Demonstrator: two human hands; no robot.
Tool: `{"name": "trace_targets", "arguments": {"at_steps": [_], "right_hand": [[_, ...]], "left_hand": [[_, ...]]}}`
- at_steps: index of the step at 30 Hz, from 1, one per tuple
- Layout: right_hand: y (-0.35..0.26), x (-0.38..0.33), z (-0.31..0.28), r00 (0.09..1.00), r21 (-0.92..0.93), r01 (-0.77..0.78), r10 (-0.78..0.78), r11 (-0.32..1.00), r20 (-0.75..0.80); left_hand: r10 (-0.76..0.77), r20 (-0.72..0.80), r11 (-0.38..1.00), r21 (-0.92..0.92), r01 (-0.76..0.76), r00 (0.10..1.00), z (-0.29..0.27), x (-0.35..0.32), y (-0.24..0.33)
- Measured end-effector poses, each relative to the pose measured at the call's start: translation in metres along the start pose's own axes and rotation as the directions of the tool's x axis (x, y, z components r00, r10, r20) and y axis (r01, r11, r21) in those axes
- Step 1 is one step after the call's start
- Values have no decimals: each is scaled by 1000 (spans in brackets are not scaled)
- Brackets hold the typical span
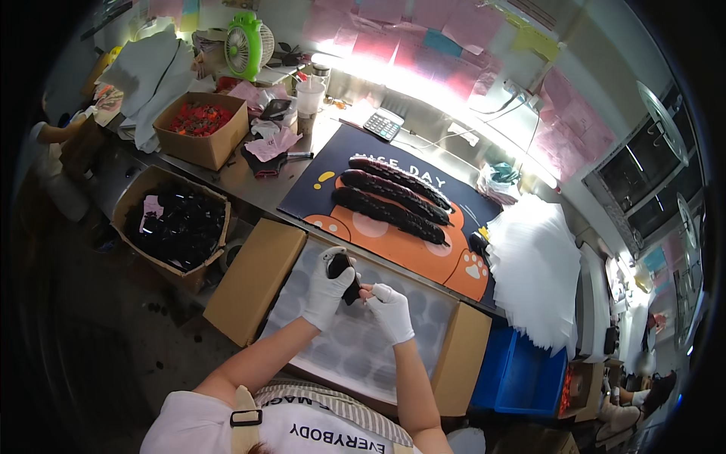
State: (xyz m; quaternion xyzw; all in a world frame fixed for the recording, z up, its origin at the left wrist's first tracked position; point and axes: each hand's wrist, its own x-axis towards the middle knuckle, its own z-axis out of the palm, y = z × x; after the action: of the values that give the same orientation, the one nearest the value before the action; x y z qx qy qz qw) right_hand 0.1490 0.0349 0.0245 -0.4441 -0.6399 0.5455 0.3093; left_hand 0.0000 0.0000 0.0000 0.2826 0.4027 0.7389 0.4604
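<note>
The left hand, in a white glove, curls its fingers and thumb around a small black piece (its exact kind is hard to make out). The right hand, gloved but with bare fingertips, brings thumb and finger together at the piece's lower edge; whether they pinch it or only touch it, I cannot tell.

Directly beneath both hands lies a translucent tray with round cups, inside an open cardboard carton whose flaps spread to either side. Beyond the hands, a dark blue and orange mat with a cartoon animal covers part of the metal counter, bearing three long stacked rows of black pieces side by side. A calculator sits farther beyond.

To the left of the hands stands a cardboard box of glossy black pieces; past it, another box holds red pieces, with a green fan behind. To the right of the hands are a fanned stack of white sheets and, nearer the person, a blue bin.
</note>
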Motion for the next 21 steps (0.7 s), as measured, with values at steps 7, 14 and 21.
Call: {"name": "trace_targets", "arguments": {"at_steps": [7,14,21], "right_hand": [[-13,-12,31,877,-299,-399,456,867,153],[-34,28,74,957,-462,-243,289,853,30],[15,59,44,994,-918,-96,89,386,-66]], "left_hand": [[-287,65,957,70,283,956,-53,-23,-7],[-621,-32,764,-251,595,783,-107,-37,10],[-593,-36,792,-205,575,804,-112,-40,21]]}}
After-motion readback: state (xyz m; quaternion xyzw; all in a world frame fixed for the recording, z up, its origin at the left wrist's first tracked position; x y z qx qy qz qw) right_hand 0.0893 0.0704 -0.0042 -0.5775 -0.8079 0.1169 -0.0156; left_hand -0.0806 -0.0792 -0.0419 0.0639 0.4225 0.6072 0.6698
